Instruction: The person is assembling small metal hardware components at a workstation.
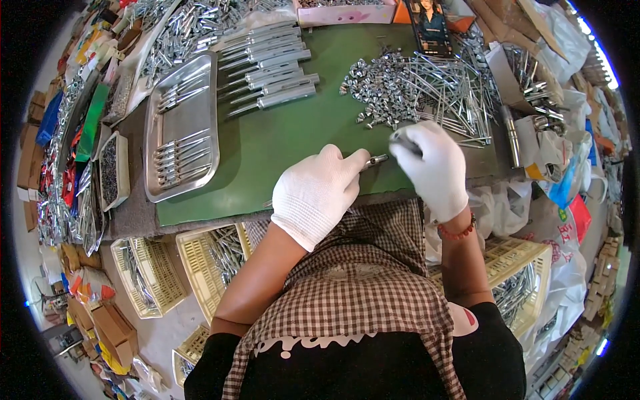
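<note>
My left hand (317, 190), in a white knit glove, is closed around a slim metal tool, whose silvery end (377, 160) sticks out past the fingertips. The rest of that tool is mostly hidden under the glove. To its right, my right hand (433, 163), gloved too, hovers with curled fingers just off that end. Something small and grey shows between its fingers, too small to name. Beyond the right hand lie a heap of small metal caps or screws (380, 87) and a pile of thin metal rods (447, 87).
A steel tray (215, 127) of thin metal pieces stands at the left of the green mat (267, 147). Several metal tools with thick handles (287, 93) lie in a row beside it. A phone (430, 30) leans at the back. Yellow crates (153, 280) of metal parts stand below the table.
</note>
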{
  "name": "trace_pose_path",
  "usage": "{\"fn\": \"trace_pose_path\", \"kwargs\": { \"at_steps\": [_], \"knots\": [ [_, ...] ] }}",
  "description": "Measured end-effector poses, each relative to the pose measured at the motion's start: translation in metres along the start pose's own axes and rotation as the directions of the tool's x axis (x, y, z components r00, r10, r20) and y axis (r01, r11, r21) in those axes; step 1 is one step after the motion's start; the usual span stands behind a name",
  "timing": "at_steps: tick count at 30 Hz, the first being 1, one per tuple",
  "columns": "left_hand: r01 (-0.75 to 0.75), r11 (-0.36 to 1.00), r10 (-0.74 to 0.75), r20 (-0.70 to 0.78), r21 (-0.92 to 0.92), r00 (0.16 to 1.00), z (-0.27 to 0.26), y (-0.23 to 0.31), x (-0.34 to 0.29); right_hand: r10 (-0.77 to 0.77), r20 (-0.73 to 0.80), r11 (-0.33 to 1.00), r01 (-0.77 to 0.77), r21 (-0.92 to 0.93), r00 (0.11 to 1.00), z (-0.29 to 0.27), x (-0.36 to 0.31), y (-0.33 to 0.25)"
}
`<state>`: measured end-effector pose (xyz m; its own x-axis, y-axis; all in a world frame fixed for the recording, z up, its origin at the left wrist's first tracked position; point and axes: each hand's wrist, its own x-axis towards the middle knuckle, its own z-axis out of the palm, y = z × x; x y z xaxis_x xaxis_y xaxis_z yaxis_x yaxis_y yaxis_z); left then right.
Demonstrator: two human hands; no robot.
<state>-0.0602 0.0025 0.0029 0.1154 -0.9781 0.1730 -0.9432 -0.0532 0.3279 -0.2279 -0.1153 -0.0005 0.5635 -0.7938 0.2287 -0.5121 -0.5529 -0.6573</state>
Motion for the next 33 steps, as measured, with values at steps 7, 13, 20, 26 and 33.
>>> {"fn": "trace_pose_path", "kwargs": {
  "at_steps": [7, 13, 20, 26, 33],
  "knots": [
    [-0.016, 1.0, 0.016, 0.004, -0.003, 1.0, -0.002, 0.001, -0.002, -0.198, 0.064, 0.968, 0.205, -0.147, 0.978, 0.015, -0.011, -0.008],
    [-0.021, 1.0, 0.021, -0.006, -0.015, 1.0, -0.002, 0.001, -0.002, -0.151, 0.068, 0.981, 0.158, -0.11, 0.986, 0.017, -0.012, -0.007],
    [-0.055, 0.998, 0.055, -0.013, 0.036, 0.998, 0.0, 0.0, -0.004, -0.079, 0.143, 0.995, 0.086, -0.044, 0.987, 0.011, -0.007, -0.011],
    [-0.059, 0.992, 0.055, 0.039, 0.108, 0.998, 0.002, -0.003, 0.0, -0.165, 0.107, 0.979, 0.15, 0.14, 0.98, 0.007, 0.001, -0.003],
    [-0.066, 0.993, 0.059, 0.069, 0.094, 0.996, -0.005, 0.002, 0.003, 0.152, 0.144, -0.083, -0.132, 0.988, 0.978, 0.029, 0.02, -0.014]
  ]
}}
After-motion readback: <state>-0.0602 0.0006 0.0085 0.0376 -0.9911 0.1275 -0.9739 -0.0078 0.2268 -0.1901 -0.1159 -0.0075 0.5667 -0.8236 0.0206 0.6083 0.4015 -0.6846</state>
